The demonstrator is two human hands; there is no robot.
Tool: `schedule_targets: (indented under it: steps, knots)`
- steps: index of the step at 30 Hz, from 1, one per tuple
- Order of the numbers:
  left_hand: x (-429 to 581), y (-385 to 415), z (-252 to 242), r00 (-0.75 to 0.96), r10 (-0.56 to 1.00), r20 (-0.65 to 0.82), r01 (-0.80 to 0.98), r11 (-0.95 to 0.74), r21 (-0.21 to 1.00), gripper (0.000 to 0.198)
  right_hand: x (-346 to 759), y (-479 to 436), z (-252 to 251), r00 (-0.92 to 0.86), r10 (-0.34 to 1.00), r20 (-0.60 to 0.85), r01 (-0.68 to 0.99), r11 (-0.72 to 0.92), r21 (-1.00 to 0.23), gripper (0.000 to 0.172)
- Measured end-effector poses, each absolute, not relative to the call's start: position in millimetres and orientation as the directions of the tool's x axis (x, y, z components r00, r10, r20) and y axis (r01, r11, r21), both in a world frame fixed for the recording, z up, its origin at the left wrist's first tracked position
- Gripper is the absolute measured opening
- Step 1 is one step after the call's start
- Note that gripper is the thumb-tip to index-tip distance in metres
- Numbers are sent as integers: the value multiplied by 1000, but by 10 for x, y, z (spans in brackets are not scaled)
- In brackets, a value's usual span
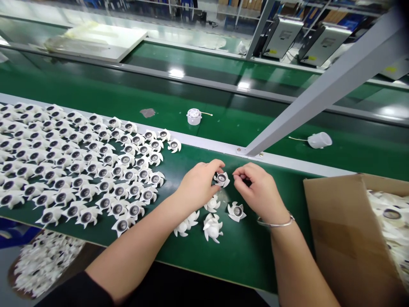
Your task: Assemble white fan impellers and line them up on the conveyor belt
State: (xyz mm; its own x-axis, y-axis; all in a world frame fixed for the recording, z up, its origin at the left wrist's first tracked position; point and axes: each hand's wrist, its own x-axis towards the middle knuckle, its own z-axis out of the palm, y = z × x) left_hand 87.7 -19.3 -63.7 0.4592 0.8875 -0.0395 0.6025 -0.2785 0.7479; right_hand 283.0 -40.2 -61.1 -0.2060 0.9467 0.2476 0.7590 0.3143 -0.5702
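Near the middle of the green bench, my left hand (201, 182) curls its thumb and fingers around a small white fan impeller (221, 179), whose dark round hub opening faces up. Just to the right is my right hand (257, 189), its thumb and fingertips drawn together; whatever may be between them is hidden. Below the hands lie several loose impellers: one hub-opening-up impeller (236, 211), and others turned over, such as a white impeller (212, 228). My left forearm partly covers another turned-over impeller (182, 228).
Rows of impellers (86, 170) fill the bench's left side. A cardboard box (341, 230) of impellers stands at right. A slanted metal post (306, 94) rises behind my hands. Beyond the rail, two white motor housings (194, 117) with wires lie on the green belt (159, 91).
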Motion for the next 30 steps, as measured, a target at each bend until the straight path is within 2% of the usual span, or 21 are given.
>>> schedule_targets:
  steps: [2, 4, 12, 17, 22, 24, 26, 27, 29, 30]
  knots:
    - [879, -190, -640, 465, 885, -30, 608, -294, 737, 51, 2753, -412, -600, -260, 936, 239, 727, 353, -589, 9]
    - [884, -193, -640, 466, 885, -26, 611, -301, 732, 51, 2682, -419, -612, -301, 923, 239, 739, 384, -553, 9]
    - [898, -216, -618, 461, 887, 18, 620, -337, 709, 51, 2589, -416, -634, -367, 889, 273, 892, 420, -169, 14]
    - [886, -201, -617, 461, 888, -7, 632, -323, 705, 53, 2573, -420, -609, -420, 875, 241, 878, 459, -137, 11]
    - [875, -188, -613, 444, 895, -47, 627, -273, 730, 53, 2449, -551, -469, -537, 828, 161, 842, 538, 43, 16]
    - [870, -188, -609, 439, 897, -51, 625, -265, 734, 54, 2504, -607, -392, -544, 829, 130, 838, 545, 33, 20]
    - [865, -194, -603, 439, 897, -51, 629, -267, 730, 52, 2696, -602, -319, -441, 884, 155, 887, 456, -76, 23]
    - [863, -198, -598, 441, 896, -55, 632, -267, 727, 51, 2838, -559, -288, -331, 925, 186, 924, 358, -135, 23]
    - [861, -207, -590, 445, 893, -69, 639, -263, 723, 49, 3161, -375, -244, -3, 970, 242, 973, 59, -223, 22]
    - [860, -211, -586, 448, 891, -76, 642, -262, 721, 48, 3318, -232, -237, 168, 952, 255, 965, -107, -238, 23]
